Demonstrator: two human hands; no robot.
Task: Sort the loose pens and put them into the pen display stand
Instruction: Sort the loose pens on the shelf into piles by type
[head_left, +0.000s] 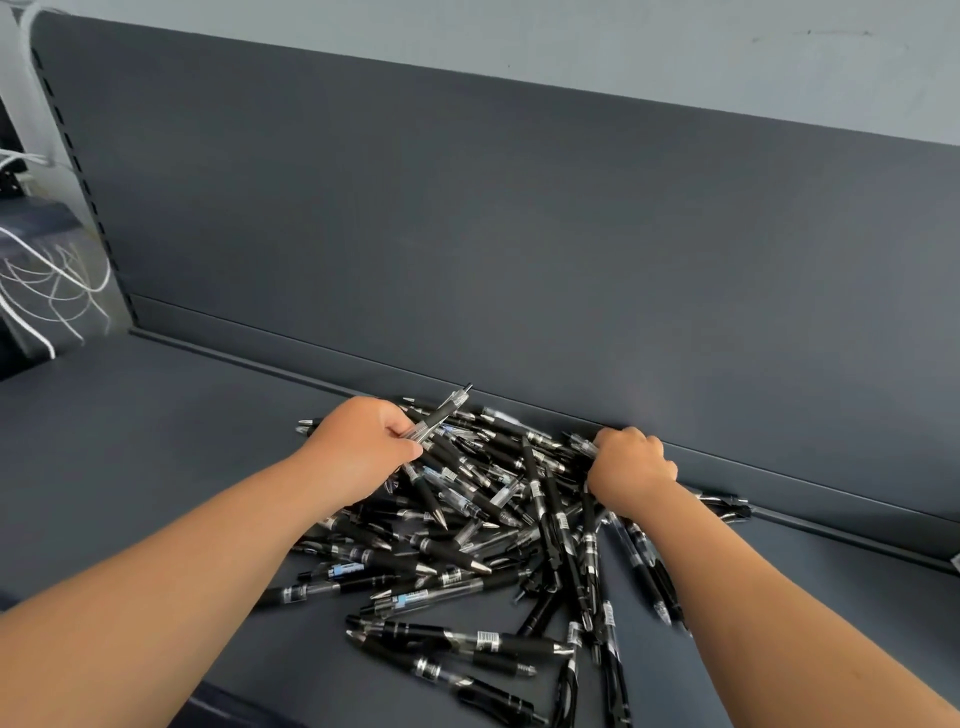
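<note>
A heap of loose black and clear pens (483, 525) lies on a dark grey shelf (156, 441), spreading from the back panel toward the front edge. My left hand (358, 447) rests on the heap's left side, its fingers closed around a clear-barrelled pen (441, 413) that points up and to the right. My right hand (631, 462) is at the heap's far right, next to the back panel, with its fingers curled down onto the pens (582, 444); what it grips is hidden. No pen display stand is in view.
An upright dark grey back panel (519, 249) closes off the shelf behind the heap. At the far left stand a slotted upright post (78, 156) and a dark box with tangled white cords (47, 275). Bare shelf lies left of the heap.
</note>
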